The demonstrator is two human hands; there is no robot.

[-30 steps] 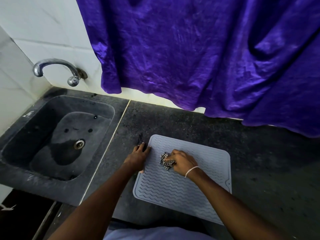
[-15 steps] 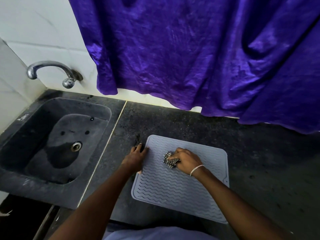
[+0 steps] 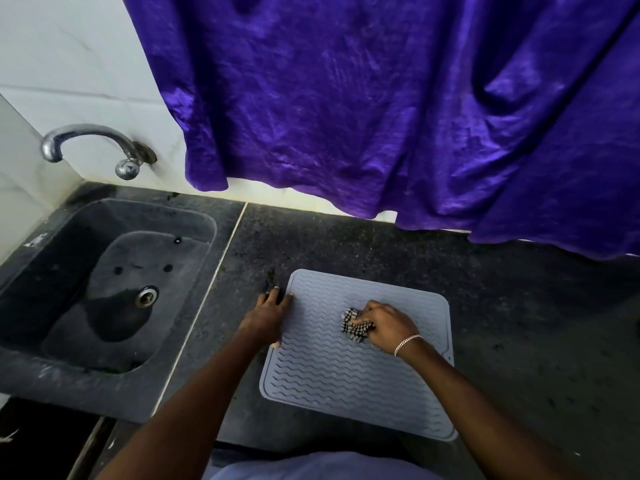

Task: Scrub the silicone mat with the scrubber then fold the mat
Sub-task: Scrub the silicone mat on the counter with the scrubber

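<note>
A pale grey silicone mat (image 3: 332, 372) with wavy ridges lies flat on the dark stone counter (image 3: 519, 323), near its front edge. My right hand (image 3: 388, 323) is closed on a black-and-white checked scrubber (image 3: 356, 329) and presses it onto the upper middle of the mat. My left hand (image 3: 268, 315) rests flat on the mat's left edge, fingers spread, with part of the hand on the counter beside the mat.
A dark stone sink (image 3: 104, 289) with a metal drain sits to the left, under a chrome tap (image 3: 93, 147) on the white tiled wall. A purple curtain (image 3: 381, 98) hangs down over the back of the counter.
My right hand has slid the scrubber to the right across the mat. My left hand stays on the mat's left edge.
</note>
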